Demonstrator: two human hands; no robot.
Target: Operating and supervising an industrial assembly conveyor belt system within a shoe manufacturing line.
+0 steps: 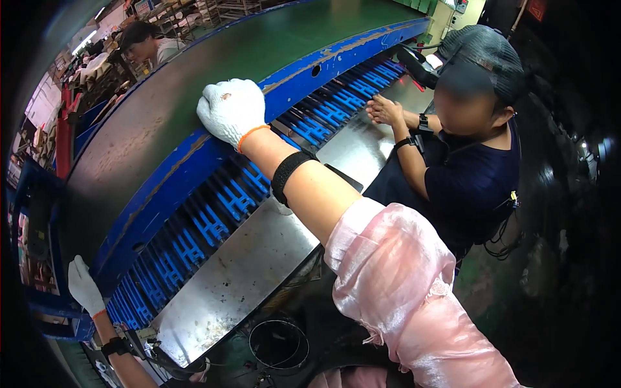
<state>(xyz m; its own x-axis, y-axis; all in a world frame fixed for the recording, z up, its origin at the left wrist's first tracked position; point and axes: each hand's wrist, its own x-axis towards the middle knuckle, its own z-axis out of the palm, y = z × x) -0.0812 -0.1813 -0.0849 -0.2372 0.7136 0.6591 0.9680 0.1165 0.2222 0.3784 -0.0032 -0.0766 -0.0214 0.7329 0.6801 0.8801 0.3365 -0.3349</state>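
My right hand (233, 113), in a white knit glove with an orange cuff, is closed into a fist at the blue rail (169, 178) beside the green belt (139, 126). Its fingertips curl out of sight, so whatever they may hold is hidden. At the lower left, my left hand (85, 286), gloved the same way, is beside the rail's near end with its fingers stretched upward and nothing seen in them. Under the rail runs a row of blue slotted metal brackets (210, 226). A bare metal plate (239, 271) lies along them.
To the right a co-worker (475, 149) in a dark shirt and cap sits with hands together (385, 110) over the plate. Another person (145, 45) is beyond the belt. A dark round bucket (278, 343) stands below the plate. Blue framework (39, 174) rises at far left.
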